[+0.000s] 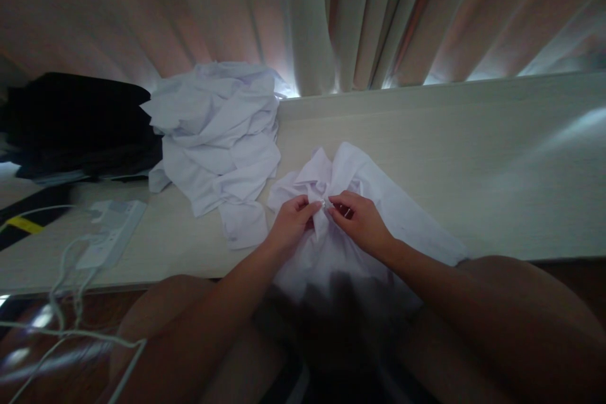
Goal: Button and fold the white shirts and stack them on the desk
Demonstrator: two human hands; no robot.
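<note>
A white shirt (392, 202) lies bunched over the near edge of the pale surface and hangs down between the knees. Its collar points away from me, and one sleeve spreads to the right. My left hand (294, 219) pinches the front of the shirt just below the collar between thumb and fingers. Close beside it, my right hand (363, 222) is closed with its fingertips at the same spot. A tiny shiny bit, perhaps a button, shows between the two hands, too small to make out.
Left of the shirt is a heap of white clothes (222, 120), beside a stack of dark folded cloth (78, 123). A white power strip (111, 233) with cables lies at the left. Curtains (350, 19) hang behind the pale ledge (511, 170).
</note>
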